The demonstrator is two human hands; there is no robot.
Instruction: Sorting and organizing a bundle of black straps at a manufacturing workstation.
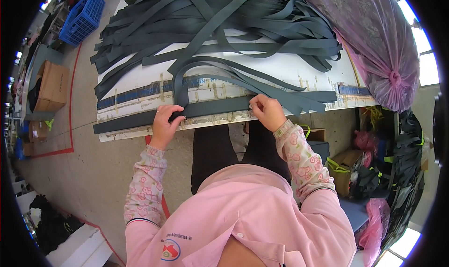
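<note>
A long dark grey-green fabric strap (215, 106) lies flat along the front edge of the white worktable (276, 82), which has tape marks on it. My left hand (166, 123) is closed on this strap left of the middle, thumb and forefinger at its edge. Farther right, my right hand (267, 111) pinches the same strap, its fingertips pressed together. Between and behind my hands, another strap (179, 87) curves in a loop toward the right. A big heap of similar straps (210, 21) covers the far part of the table.
A pink plastic-wrapped bundle (374, 38) rests at the table's right side. Bags and boxes (346, 166) stand below it, beside hanging dark straps (407, 145). On the left floor are a cardboard box (52, 86) and a blue crate (84, 17), near red floor lines.
</note>
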